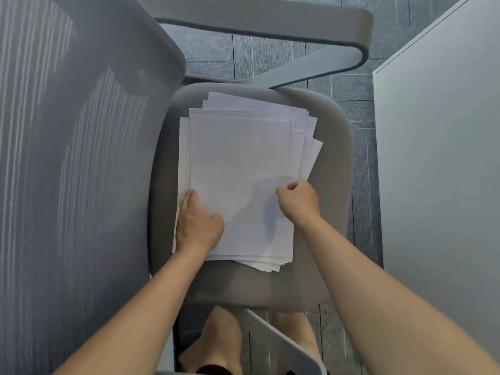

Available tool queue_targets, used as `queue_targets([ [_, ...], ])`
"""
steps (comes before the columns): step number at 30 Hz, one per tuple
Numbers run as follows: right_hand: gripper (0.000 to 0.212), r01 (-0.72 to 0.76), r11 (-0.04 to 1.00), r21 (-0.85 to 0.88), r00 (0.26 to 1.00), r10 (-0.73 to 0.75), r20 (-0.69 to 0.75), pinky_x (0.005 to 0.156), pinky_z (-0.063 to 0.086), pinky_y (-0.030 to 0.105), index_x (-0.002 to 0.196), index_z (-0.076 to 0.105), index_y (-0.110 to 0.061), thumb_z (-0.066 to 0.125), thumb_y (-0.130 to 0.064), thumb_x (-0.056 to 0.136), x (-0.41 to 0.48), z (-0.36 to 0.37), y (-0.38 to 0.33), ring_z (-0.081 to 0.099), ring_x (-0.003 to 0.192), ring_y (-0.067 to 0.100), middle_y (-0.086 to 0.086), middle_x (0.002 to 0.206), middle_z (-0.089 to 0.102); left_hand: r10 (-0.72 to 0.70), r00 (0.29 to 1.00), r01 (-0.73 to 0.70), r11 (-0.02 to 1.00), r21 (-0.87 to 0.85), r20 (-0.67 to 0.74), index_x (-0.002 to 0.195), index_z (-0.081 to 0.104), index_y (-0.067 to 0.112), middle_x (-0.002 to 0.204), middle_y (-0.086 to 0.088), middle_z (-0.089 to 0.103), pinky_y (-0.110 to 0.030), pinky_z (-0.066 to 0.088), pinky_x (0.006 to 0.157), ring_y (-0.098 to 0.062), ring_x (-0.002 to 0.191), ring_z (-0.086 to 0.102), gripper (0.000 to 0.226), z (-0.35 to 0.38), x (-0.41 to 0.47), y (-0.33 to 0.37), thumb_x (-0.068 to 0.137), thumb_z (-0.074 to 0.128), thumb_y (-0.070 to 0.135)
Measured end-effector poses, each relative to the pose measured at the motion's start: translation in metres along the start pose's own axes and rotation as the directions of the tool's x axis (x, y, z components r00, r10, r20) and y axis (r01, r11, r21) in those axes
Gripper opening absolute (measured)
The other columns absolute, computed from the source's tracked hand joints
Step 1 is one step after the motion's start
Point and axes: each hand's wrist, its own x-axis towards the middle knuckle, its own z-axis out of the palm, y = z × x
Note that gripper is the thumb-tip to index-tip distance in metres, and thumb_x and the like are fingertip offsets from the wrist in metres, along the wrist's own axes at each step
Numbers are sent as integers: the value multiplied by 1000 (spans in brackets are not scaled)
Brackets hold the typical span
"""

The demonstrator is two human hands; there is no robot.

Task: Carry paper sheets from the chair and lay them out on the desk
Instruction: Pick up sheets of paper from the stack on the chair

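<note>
Grey carpet tiles (270,50) lie under a grey office chair (327,190), its mesh backrest (81,131) at the left and a white panel (438,158) at the right. A loose, fanned stack of white paper sheets (238,158) lies on the seat. The left hand (198,226) rests fairly flat on the stack's left edge, grasping nothing. The right hand (299,201), fingers curled, pinches the upper sheets' right edge.
</note>
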Motion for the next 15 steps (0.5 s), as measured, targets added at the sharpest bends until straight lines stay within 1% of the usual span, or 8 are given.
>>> queue_targets([
  [1,8,-20,1000,19,1000,20,-3,50,31,27,84,51,-16,52,-23,87,-3,2,-3,46,63,13,-1,81,52,-9,1000,9,1000,-14,0,146,34,4,154,-12,35,-46,35,114,-31,141,36,63,-1,-1,1,86,50,15],
  [2,14,-36,999,32,999,36,5,48,29,27,74,44,-17,52,-23,85,-5,4,-5,41,57,14,-2,72,46,-19,1000,19,1000,-24,2,148,32,5,156,-12,34,-46,33,115,-31,142,34,65,-2,-1,2,86,50,15],
  [3,17,-47,998,39,999,47,16,47,28,27,73,40,-18,52,-25,82,-7,7,-8,40,56,16,-3,70,43,-27,1000,27,999,-29,5,150,30,5,158,-11,31,-45,32,116,-30,144,32,67,-4,-2,4,87,50,16],
  [6,25,-61,995,85,998,60,14,48,30,25,85,43,-17,52,-35,70,-9,14,-11,44,66,22,1,82,47,-43,999,44,998,-45,8,155,22,7,161,-9,26,-41,28,118,-28,147,27,71,-7,-4,7,90,51,16],
  [8,28,-77,988,134,997,77,3,52,32,26,80,40,-21,51,-40,62,-8,16,-11,42,72,24,4,88,46,-50,999,50,997,-65,0,156,21,8,161,-9,26,-38,25,117,-27,147,26,72,-10,-4,8,91,51,15],
  [11,19,-55,981,187,999,53,13,58,39,28,87,48,-22,56,-34,76,-14,16,-14,53,77,20,0,97,55,-51,999,49,994,-97,-14,155,23,12,159,-8,30,-36,28,115,-28,145,31,71,-11,-6,9,90,50,8],
  [13,22,-12,982,189,999,2,52,57,42,27,104,49,-19,57,-28,86,-19,19,-14,57,78,10,-6,96,58,-56,998,54,992,-114,-12,156,22,14,160,-6,28,-35,27,116,-26,145,30,72,-10,-8,10,89,49,6],
  [15,27,6,977,213,997,-22,71,63,47,29,111,48,-19,58,-29,88,-20,24,-12,58,81,7,-9,96,58,-68,998,68,990,-122,5,157,19,15,162,-3,23,-36,25,118,-24,148,25,76,-7,-9,9,88,49,5],
])
